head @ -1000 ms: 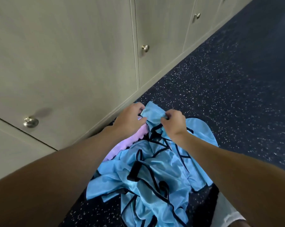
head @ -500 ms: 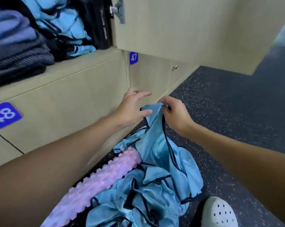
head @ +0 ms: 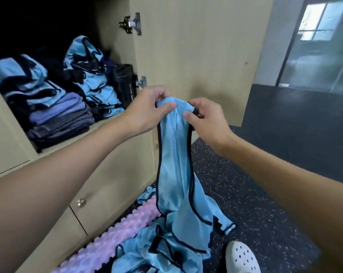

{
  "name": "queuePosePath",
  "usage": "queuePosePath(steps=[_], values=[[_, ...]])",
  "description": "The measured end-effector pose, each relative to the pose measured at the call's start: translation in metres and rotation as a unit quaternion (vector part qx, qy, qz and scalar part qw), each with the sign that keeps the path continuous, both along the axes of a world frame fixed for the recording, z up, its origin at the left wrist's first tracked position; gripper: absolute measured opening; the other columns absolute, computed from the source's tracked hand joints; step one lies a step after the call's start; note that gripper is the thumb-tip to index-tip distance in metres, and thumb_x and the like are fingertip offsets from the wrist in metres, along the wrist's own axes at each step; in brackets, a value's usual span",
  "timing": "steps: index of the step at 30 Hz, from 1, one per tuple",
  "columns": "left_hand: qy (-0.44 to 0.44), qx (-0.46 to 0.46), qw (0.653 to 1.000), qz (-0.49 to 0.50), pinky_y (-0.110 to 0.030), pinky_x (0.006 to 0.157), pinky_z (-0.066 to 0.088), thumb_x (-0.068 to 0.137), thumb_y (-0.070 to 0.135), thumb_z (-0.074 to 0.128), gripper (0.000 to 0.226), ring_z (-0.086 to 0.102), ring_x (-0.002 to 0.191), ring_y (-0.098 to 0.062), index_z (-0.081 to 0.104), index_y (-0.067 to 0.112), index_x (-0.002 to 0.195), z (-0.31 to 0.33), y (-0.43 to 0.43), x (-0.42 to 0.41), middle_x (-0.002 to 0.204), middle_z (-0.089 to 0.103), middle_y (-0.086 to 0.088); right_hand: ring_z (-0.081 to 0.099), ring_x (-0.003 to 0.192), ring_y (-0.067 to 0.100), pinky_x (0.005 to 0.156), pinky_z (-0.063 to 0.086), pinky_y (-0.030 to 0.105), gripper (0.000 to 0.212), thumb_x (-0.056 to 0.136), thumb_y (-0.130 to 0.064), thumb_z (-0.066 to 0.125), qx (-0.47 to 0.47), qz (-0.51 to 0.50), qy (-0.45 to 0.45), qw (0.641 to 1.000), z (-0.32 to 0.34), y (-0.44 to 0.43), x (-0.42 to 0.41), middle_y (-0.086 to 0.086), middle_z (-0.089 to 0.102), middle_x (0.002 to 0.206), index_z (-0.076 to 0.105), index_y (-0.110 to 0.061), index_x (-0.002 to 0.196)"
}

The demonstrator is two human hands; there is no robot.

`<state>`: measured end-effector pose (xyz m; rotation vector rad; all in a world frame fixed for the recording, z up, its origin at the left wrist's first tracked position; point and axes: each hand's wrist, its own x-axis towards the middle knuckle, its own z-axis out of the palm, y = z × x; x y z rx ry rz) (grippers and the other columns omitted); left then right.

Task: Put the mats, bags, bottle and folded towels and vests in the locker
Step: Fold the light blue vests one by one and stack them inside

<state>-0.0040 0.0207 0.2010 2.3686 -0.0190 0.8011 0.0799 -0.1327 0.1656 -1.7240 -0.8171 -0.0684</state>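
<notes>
A light blue vest with dark trim [head: 175,164] hangs from both my hands in front of the open locker [head: 107,127]. My left hand [head: 147,109] pinches its top edge on the left, and my right hand [head: 204,119] pinches the same edge on the right. Its lower part still trails into a heap of more blue vests [head: 156,251] on the floor. Inside the locker lie folded blue vests [head: 93,79], a stack of purple and grey towels [head: 62,119] and a dark bottle [head: 125,83].
A pink knobbly mat [head: 107,247] lies on the floor along the lower cabinets. The locker door [head: 196,46] stands open to the right. A white perforated shoe [head: 241,257] is at the bottom. Dark speckled floor [head: 284,154] stretches right towards glass doors.
I have lifted the vest from the floor heap up to locker height. My left hand, open half a second ago, now pinches its top edge. My view has risen to the locker.
</notes>
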Motion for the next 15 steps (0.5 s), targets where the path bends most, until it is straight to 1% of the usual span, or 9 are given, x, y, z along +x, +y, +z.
queuePosePath(steps=[2,3,4,6,9,11,13,14,15], values=[[0.003,0.015,1.0,0.017,-0.016,0.059,0.038,0.097,0.013,0.061,0.016,0.046,0.062,-0.006,0.063,-0.002,0.09,0.008,-0.005,-0.013,0.076,0.059,-0.006,0.059,0.075,0.019,0.082,0.055,0.057,0.009,0.092,-0.014,0.062,0.032,0.011,0.034,0.999,0.004,-0.006,-0.013,0.02,0.068,0.088,0.065,-0.005,0.092],[0.007,0.026,0.999,0.031,-0.017,0.06,0.038,0.097,0.013,0.061,0.016,0.047,0.063,-0.006,0.064,-0.001,0.091,0.01,-0.006,-0.021,0.078,0.062,-0.007,0.056,0.072,0.019,0.081,0.054,0.057,0.011,0.092,-0.013,0.062,0.049,0.016,0.052,0.997,0.006,-0.008,-0.019,0.019,0.064,0.082,0.065,-0.003,0.089],[0.01,0.031,0.998,0.044,-0.018,0.062,0.04,0.097,0.013,0.06,0.016,0.049,0.066,-0.006,0.065,-0.002,0.091,0.011,-0.006,-0.029,0.082,0.065,-0.012,0.054,0.071,0.02,0.078,0.054,0.057,0.012,0.092,-0.012,0.063,0.064,0.025,0.068,0.995,0.009,-0.01,-0.027,0.015,0.06,0.079,0.064,-0.001,0.087],[0.016,0.026,0.997,0.065,-0.017,0.064,0.041,0.098,0.013,0.058,0.016,0.051,0.07,-0.008,0.066,0.0,0.092,0.014,-0.006,-0.045,0.09,0.068,-0.017,0.054,0.071,0.019,0.073,0.056,0.05,0.011,0.092,-0.011,0.064,0.089,0.05,0.096,0.99,0.014,-0.011,-0.039,0.01,0.058,0.078,0.066,-0.007,0.082],[0.024,-0.008,0.998,0.066,-0.01,0.069,0.043,0.098,0.023,0.061,0.014,0.061,0.08,-0.006,0.07,0.012,0.099,0.014,-0.015,-0.067,0.096,0.07,-0.002,0.051,0.064,0.014,0.063,0.046,0.038,0.014,0.092,-0.011,0.065,0.09,0.082,0.099,0.988,0.02,-0.009,-0.054,0.003,0.058,0.07,0.068,-0.012,0.079],[0.012,-0.044,0.997,0.065,-0.015,0.071,0.047,0.093,0.031,0.067,0.015,0.064,0.085,-0.006,0.073,0.019,0.099,0.01,-0.021,-0.079,0.093,0.072,0.005,0.052,0.065,0.016,0.063,0.047,0.041,0.012,0.093,-0.012,0.066,0.073,0.108,0.089,0.987,0.021,-0.007,-0.061,0.005,0.059,0.069,0.069,-0.007,0.082],[0.007,-0.059,0.996,0.065,-0.025,0.063,0.048,0.091,0.031,0.07,0.016,0.062,0.07,-0.013,0.075,0.017,0.089,0.005,-0.023,-0.085,0.082,0.071,-0.002,0.055,0.07,0.02,0.068,0.053,0.05,0.011,0.093,-0.012,0.065,0.057,0.121,0.084,0.987,0.019,-0.004,-0.064,0.017,0.063,0.075,0.07,-0.004,0.088],[0.006,-0.064,0.996,0.068,-0.024,0.057,0.044,0.092,0.029,0.069,0.018,0.056,0.061,-0.01,0.074,0.014,0.084,0.002,-0.021,-0.086,0.076,0.068,-0.007,0.057,0.071,0.02,0.073,0.054,0.053,0.01,0.093,-0.012,0.065,0.051,0.125,0.079,0.988,0.019,-0.003,-0.066,0.022,0.065,0.079,0.07,-0.004,0.09],[0.001,-0.074,0.995,0.07,-0.022,0.055,0.041,0.093,0.026,0.069,0.02,0.052,0.059,-0.007,0.073,0.012,0.08,0.0,-0.02,-0.088,0.072,0.066,-0.009,0.057,0.072,0.02,0.076,0.054,0.054,0.008,0.093,-0.012,0.065,0.05,0.13,0.073,0.988,0.017,-0.001,-0.067,0.021,0.065,0.08,0.07,-0.006,0.092]])
